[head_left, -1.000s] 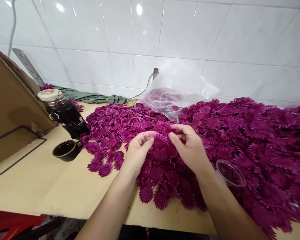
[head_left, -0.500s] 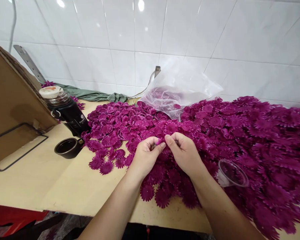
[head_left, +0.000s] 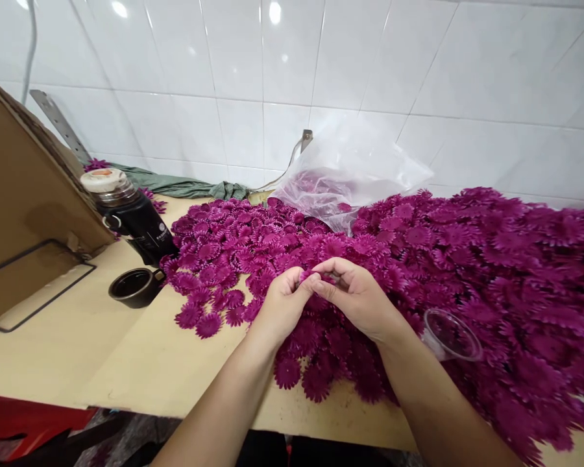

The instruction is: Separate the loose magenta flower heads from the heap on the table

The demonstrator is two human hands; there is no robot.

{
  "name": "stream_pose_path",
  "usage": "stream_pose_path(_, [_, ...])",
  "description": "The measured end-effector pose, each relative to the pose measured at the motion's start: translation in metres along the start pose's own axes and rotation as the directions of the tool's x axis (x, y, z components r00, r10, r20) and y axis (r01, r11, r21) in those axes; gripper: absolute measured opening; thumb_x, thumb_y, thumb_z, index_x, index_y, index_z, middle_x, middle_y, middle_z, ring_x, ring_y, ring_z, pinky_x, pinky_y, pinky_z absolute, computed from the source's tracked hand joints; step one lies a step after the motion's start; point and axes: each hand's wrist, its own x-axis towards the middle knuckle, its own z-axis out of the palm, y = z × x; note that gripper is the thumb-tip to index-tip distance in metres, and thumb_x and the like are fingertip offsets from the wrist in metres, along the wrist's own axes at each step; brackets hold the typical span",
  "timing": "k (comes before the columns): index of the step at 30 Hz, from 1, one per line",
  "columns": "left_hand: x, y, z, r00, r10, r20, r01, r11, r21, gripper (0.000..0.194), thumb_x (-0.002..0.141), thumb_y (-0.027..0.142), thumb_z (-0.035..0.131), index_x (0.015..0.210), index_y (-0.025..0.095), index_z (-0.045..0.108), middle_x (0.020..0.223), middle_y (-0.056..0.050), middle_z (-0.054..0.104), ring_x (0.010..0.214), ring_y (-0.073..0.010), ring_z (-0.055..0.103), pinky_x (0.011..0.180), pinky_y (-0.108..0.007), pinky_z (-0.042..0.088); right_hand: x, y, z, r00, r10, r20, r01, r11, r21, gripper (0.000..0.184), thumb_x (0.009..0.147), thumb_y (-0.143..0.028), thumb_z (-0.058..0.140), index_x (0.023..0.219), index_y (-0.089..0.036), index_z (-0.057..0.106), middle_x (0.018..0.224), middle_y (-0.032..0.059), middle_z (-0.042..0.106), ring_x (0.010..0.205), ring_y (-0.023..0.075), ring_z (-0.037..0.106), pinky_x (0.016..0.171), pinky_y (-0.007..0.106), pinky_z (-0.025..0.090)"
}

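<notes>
A big heap of purple fabric flower heads (head_left: 467,272) covers the middle and right of the pale tabletop (head_left: 78,350). My left hand (head_left: 285,305) and my right hand (head_left: 357,295) meet above the heap's near side. Their fingertips are pinched together on one small purple flower piece (head_left: 316,277), mostly hidden between the fingers. Both wrists rest over loose flowers at the table's front edge.
A clear plastic cup (head_left: 450,334) lies on the flowers by my right forearm. A clear plastic bag (head_left: 350,175) with more flowers stands at the back. A black flask (head_left: 131,217), its black cap-cup (head_left: 133,287) and a cardboard box (head_left: 24,194) sit to the left.
My hands have drawn together from slightly apart, and both now pinch the same flower piece; they also shifted a little towards me.
</notes>
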Motion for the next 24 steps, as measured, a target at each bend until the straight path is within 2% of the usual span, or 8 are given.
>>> stream_pose_path(4, [0.0,0.002,0.003,0.994,-0.108,0.001,0.107,0.986,-0.13,0.053,0.055,0.062,0.069,0.052,0.019,0.039,0.048,0.008,0.03,0.046,-0.0055,0.024,0.046,-0.021,0.019,0.0,-0.002,0.004,1.0,0.018,0.006,-0.019,0.993,0.117,0.017,0.066,-0.029,0.07,0.076,-0.018,0.06,0.071,-0.0014,0.063,0.065,0.011,0.058,0.063,0.025,0.049])
stream_pose_path(7, [-0.001,0.002,0.003,0.992,-0.128,-0.003,0.125,0.973,-0.195,0.056,0.052,0.065,0.07,0.051,0.019,0.037,0.044,0.01,0.027,0.044,-0.0047,0.021,0.045,-0.021,0.016,0.002,-0.001,0.006,0.998,0.032,-0.051,-0.024,0.99,0.142,0.018,0.063,-0.028,0.071,0.073,-0.018,0.061,0.065,-0.0028,0.061,0.06,0.0097,0.056,0.059,0.024,0.048])
stream_pose_path(9, [-0.002,0.004,0.001,0.996,-0.089,-0.016,0.084,0.974,-0.21,0.056,0.052,0.066,0.069,0.051,0.019,0.037,0.044,0.009,0.031,0.044,-0.0049,0.023,0.045,-0.021,0.018,0.005,0.001,0.0,0.983,0.049,-0.178,-0.025,0.991,0.133,0.018,0.063,-0.029,0.07,0.073,-0.018,0.061,0.061,-0.0037,0.059,0.056,0.0089,0.054,0.057,0.023,0.046])
stream_pose_path(11, [-0.003,0.006,-0.004,0.998,-0.028,-0.061,0.016,0.982,-0.189,0.056,0.055,0.065,0.067,0.05,0.019,0.037,0.045,0.008,0.034,0.045,-0.0054,0.026,0.046,-0.021,0.022,0.008,0.003,-0.01,0.929,0.073,-0.363,-0.015,0.987,0.159,0.02,0.062,-0.031,0.07,0.072,-0.018,0.059,0.058,-0.0046,0.057,0.054,0.0085,0.053,0.054,0.022,0.045])
stream_pose_path(14, [-0.003,0.009,-0.011,0.991,0.055,-0.123,-0.057,0.998,-0.02,0.049,0.063,0.054,0.067,0.051,0.019,0.037,0.048,0.008,0.034,0.048,-0.0065,0.029,0.049,-0.021,0.026,0.009,0.002,-0.024,0.854,0.097,-0.511,0.017,0.977,0.215,0.028,0.057,-0.032,0.073,0.074,-0.019,0.055,0.062,-0.0043,0.058,0.056,0.0089,0.055,0.055,0.023,0.045])
stream_pose_path(18, [0.004,0.005,-0.013,0.978,0.167,-0.127,-0.119,0.94,0.318,0.017,0.068,0.028,0.067,0.069,0.019,0.053,0.069,0.003,0.051,0.067,-0.0122,0.048,0.067,-0.026,0.04,0.006,-0.003,-0.024,0.897,0.071,-0.436,0.009,0.984,0.178,0.033,0.053,-0.026,0.075,0.078,-0.02,0.055,0.071,-0.0022,0.061,0.064,0.0106,0.057,0.063,0.026,0.048])
stream_pose_path(21, [0.007,0.001,-0.013,0.918,0.343,-0.199,-0.207,0.843,0.496,0.021,0.07,0.023,0.064,0.089,0.019,0.059,0.094,-0.005,0.054,0.089,-0.0183,0.052,0.083,-0.033,0.041,0.004,-0.004,-0.018,0.914,0.065,-0.4,-0.009,0.99,0.14,0.032,0.056,-0.028,0.074,0.08,-0.02,0.055,0.071,-0.0019,0.06,0.064,0.0112,0.056,0.063,0.027,0.048])
stream_pose_path(24, [0.003,0.002,-0.014,0.888,0.424,-0.177,-0.273,0.796,0.54,0.019,0.076,0.022,0.057,0.094,0.018,0.06,0.097,-0.007,0.055,0.088,-0.0184,0.053,0.082,-0.034,0.043,0.005,-0.001,-0.015,0.906,0.095,-0.412,-0.048,0.991,0.123,0.032,0.056,-0.031,0.074,0.079,-0.018,0.055,0.068,-0.0026,0.059,0.06,0.0101,0.053,0.06,0.026,0.046])
